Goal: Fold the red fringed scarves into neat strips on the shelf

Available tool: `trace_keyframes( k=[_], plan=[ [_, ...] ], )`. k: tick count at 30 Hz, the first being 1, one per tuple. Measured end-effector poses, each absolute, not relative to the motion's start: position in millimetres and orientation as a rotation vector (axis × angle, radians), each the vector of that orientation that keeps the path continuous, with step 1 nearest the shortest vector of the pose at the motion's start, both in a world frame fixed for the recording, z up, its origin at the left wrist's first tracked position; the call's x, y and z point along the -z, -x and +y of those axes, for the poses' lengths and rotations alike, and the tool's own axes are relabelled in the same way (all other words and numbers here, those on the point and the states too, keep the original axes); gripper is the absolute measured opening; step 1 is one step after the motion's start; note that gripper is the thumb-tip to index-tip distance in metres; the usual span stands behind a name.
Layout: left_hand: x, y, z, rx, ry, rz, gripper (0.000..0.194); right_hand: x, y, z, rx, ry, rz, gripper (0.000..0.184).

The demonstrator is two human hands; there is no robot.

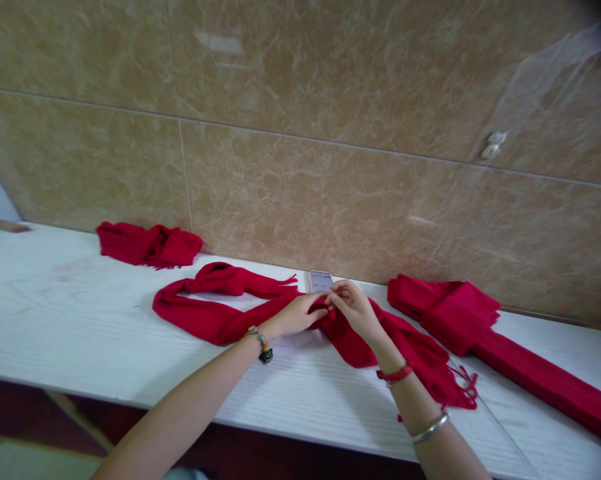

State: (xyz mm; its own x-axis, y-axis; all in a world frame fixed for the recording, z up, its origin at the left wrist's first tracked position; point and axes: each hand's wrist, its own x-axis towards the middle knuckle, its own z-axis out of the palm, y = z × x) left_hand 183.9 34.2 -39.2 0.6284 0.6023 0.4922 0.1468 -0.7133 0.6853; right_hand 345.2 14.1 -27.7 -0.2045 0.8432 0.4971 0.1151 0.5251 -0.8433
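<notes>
A red fringed scarf [200, 319] lies on the white table, looped round at its left end, with its right part stretching toward the front right. My left hand [296, 316] is at the middle of this scarf, thumb and fingers closed on the cloth. Just beside it, my right hand [354, 311] is held above the cloth with its fingertips pinched close to the left fingertips. Whatever is between the right fingertips is too small to make out. A phone [321, 280] with a lit screen lies right behind the hands.
A bunched red scarf [147, 245] rests against the marbled wall [290, 180] at the back left. More folded red scarves [445, 307] lie at the right, overlapping a long red strip [545, 373]. The white table [80, 320] ends at a front edge near my forearms.
</notes>
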Motion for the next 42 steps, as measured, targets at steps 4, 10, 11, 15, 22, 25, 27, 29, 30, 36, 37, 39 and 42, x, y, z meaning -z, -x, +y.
trace_keyframes(
  k=[4, 10, 11, 15, 22, 25, 27, 29, 30, 36, 37, 39, 42],
  plan=[
    [40, -184, 38, -0.970, -2.068, 0.698, 0.021, 28, -350, 19, -0.847, 0.870, -1.658, 0.026],
    [35, -185, 39, -1.145, -1.834, 0.756, 0.015, 37, -350, 24, -0.632, 1.065, -1.822, 0.021],
    [35, -186, 38, -1.145, -1.762, 0.740, 0.015, 38, -349, 24, -0.603, 1.098, -1.836, 0.021],
    [36, -188, 33, -1.062, -1.518, 0.696, 0.017, 36, -344, 21, -0.552, 1.170, -1.860, 0.023],
    [43, -190, 35, -1.061, -1.663, 0.921, 0.016, 30, -334, 7, -0.341, 1.217, -1.961, 0.019],
    [39, -187, 35, -1.099, -1.977, 0.945, 0.019, 30, -333, 4, -0.372, 1.141, -2.035, 0.017],
    [38, -183, 34, -1.070, -2.159, 0.942, 0.020, 32, -334, 4, -0.414, 1.110, -2.047, 0.018],
    [41, -179, 36, -1.026, -2.275, 0.940, 0.021, 34, -335, 5, -0.488, 1.079, -2.033, 0.019],
    [44, -177, 38, -1.009, -2.323, 0.942, 0.022, 34, -335, 5, -0.542, 1.056, -2.012, 0.020],
    [60, -162, 59, -0.939, -2.444, 1.001, 0.024, 31, -347, 7, -0.612, 0.987, -1.818, 0.026],
    [59, -160, 61, -0.976, -2.415, 1.024, 0.026, 30, -351, 10, -0.553, 1.022, -1.866, 0.025],
    [55, -157, 62, -1.065, -2.397, 1.066, 0.037, 32, -360, 17, -0.415, 1.090, -2.009, 0.020],
    [48, -152, 59, -1.007, -2.541, 1.125, 0.058, 40, -370, 27, -0.130, 1.201, -2.084, 0.027]
  ],
)
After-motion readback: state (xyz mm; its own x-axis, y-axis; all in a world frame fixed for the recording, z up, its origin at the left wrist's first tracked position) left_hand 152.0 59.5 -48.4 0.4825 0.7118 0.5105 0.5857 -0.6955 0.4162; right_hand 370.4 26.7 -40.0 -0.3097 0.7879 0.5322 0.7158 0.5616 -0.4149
